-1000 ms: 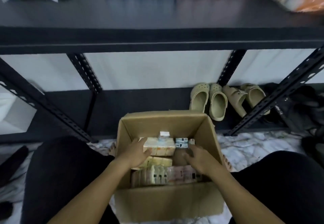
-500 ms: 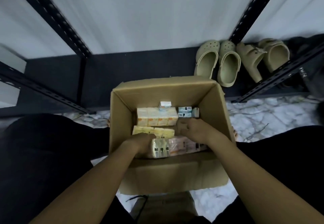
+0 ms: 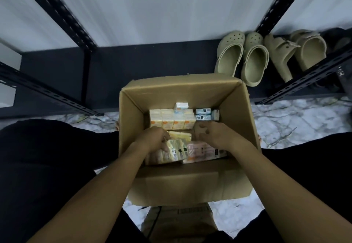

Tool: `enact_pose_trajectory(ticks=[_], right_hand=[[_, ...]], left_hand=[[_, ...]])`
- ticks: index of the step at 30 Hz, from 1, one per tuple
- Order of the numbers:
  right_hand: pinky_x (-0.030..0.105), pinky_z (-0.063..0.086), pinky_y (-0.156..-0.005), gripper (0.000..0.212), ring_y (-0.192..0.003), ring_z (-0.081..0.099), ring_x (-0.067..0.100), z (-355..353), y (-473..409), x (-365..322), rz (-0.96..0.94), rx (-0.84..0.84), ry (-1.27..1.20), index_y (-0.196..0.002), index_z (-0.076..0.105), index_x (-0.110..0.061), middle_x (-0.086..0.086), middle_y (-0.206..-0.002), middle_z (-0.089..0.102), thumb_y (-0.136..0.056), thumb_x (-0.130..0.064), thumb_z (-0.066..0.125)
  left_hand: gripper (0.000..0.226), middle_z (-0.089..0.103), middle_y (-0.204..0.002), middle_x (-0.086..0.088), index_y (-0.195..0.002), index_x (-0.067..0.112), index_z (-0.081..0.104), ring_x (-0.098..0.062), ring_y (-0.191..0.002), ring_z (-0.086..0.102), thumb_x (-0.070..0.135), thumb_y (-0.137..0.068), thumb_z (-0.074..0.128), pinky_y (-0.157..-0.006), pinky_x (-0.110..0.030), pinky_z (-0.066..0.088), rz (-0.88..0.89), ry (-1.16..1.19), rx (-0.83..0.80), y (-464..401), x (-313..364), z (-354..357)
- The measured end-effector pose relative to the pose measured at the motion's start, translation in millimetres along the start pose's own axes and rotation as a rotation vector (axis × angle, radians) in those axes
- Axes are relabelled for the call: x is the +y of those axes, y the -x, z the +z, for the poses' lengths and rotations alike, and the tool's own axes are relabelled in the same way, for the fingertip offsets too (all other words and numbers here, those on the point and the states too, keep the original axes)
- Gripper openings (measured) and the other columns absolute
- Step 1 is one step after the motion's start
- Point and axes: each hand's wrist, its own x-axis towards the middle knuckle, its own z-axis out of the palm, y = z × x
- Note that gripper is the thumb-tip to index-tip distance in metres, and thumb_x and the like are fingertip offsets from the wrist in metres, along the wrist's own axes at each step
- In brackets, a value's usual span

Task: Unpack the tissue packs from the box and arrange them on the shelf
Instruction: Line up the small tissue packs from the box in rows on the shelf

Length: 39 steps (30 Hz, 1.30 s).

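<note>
An open cardboard box (image 3: 236, 107) stands on the floor between my knees. Inside lie several tissue packs: a yellow-orange row (image 3: 172, 121) at the back, small blue packs (image 3: 203, 114) beside it, a pink pack (image 3: 204, 150) at the front right. My left hand (image 3: 152, 140) grips a yellow multi-pack (image 3: 176, 150) at the front left of the box. My right hand (image 3: 213, 135) hovers with loosely curled fingers over the box's bare middle, above the pink pack, holding nothing. The black bottom shelf (image 3: 142, 65) runs behind the box.
Two pairs of olive clogs and slides (image 3: 253, 60) sit on the bottom shelf at the right. Black slotted shelf braces (image 3: 57, 98) slant down on both sides. The floor is marbled tile (image 3: 297, 121). A second cardboard piece (image 3: 179, 221) lies under the box's near side.
The view has tilted down, so the upper shelf is out of sight. My left hand moved from the back row to the front yellow pack and closed on it. My right hand shifted slightly.
</note>
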Motion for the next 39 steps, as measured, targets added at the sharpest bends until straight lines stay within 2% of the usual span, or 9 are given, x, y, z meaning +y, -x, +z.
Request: enact_pose_trajectory(ticks=[6,12,18,22,26,29,34,37,39], right_hand=[[0.038,0.046,-0.101,0.045,-0.121,0.058,0.029,2,-3,5,-0.005,0.009,0.036,-0.137,0.053,-0.015,0.010,-0.132,0.061,-0.098,-0.035,0.057],[0.034,0.041,-0.103,0.045,-0.129,0.050,0.030,14,-8,11,0.011,-0.039,0.074,-0.142,0.048,-0.009,0.011,-0.143,0.051,-0.100,-0.027,0.054],[0.029,0.044,-0.094,0.049,-0.124,0.054,0.025,41,-30,23,-0.015,-0.063,0.057,-0.140,0.053,-0.018,0.008,-0.139,0.057,-0.093,-0.021,0.066],[0.031,0.043,-0.087,0.054,-0.124,0.054,0.026,57,-51,29,-0.036,-0.077,0.135,-0.141,0.052,-0.024,0.007,-0.139,0.057,-0.090,-0.030,0.069],[0.036,0.042,-0.096,0.066,-0.131,0.048,0.025,64,-69,33,-0.065,-0.098,0.217,-0.146,0.046,-0.028,0.003,-0.147,0.049,-0.085,-0.034,0.073],[0.036,0.043,-0.101,0.074,-0.131,0.048,0.025,68,-82,37,-0.061,-0.159,0.236,-0.147,0.045,-0.025,0.004,-0.148,0.047,-0.081,-0.032,0.077],[0.038,0.043,-0.100,0.062,-0.131,0.048,0.026,73,-96,46,-0.122,-0.197,0.344,-0.145,0.048,-0.024,0.005,-0.147,0.048,-0.087,-0.028,0.070],[0.039,0.044,-0.100,0.058,-0.133,0.047,0.026,74,-103,49,-0.147,-0.209,0.381,-0.144,0.048,-0.024,0.004,-0.148,0.047,-0.089,-0.029,0.068],[0.036,0.046,-0.096,0.053,-0.128,0.051,0.025,74,-107,50,-0.162,-0.233,0.378,-0.139,0.054,-0.024,0.003,-0.143,0.052,-0.088,-0.028,0.069]], left_hand=[[0.043,0.073,-0.102,0.010,-0.106,0.028,0.076,-0.009,-0.087,0.065,0.038,-0.067,0.088,-0.072,-0.029,0.051,0.028,0.075,0.180,19,2,-34],[0.020,0.074,-0.081,0.007,-0.083,0.023,0.075,-0.012,-0.077,0.070,0.038,-0.073,0.084,-0.077,-0.043,0.057,-0.047,0.259,0.364,26,-14,-51],[0.020,0.075,-0.088,0.003,-0.092,0.021,0.074,-0.013,-0.076,0.070,0.034,-0.079,0.081,-0.078,-0.040,0.058,-0.138,0.338,0.442,20,-12,-44],[0.025,0.073,-0.086,0.003,-0.099,0.017,0.074,-0.011,-0.074,0.065,0.037,-0.084,0.076,-0.065,-0.028,0.049,-0.149,0.325,0.504,11,-11,-41],[0.029,0.072,-0.097,-0.004,-0.105,0.013,0.070,-0.020,-0.088,0.067,0.037,-0.089,0.070,-0.079,-0.040,0.056,-0.163,0.397,0.564,-1,-12,-34],[0.031,0.070,-0.101,-0.004,-0.109,0.012,0.064,-0.019,-0.089,0.065,0.038,-0.093,0.064,-0.079,-0.039,0.055,-0.190,0.445,0.566,-11,-12,-28],[0.037,0.068,-0.112,-0.003,-0.120,0.016,0.060,-0.022,-0.100,0.066,0.031,-0.088,0.072,-0.087,-0.044,0.055,-0.221,0.510,0.461,-19,-11,-13],[0.052,0.068,-0.120,-0.007,-0.125,0.018,0.058,-0.025,-0.107,0.065,0.026,-0.079,0.081,-0.088,-0.048,0.056,-0.246,0.562,0.350,-23,-17,7],[0.066,0.065,-0.126,-0.007,-0.135,0.018,0.053,-0.025,-0.112,0.063,0.028,-0.077,0.083,-0.093,-0.043,0.053,-0.260,0.516,0.313,-24,-17,17]])
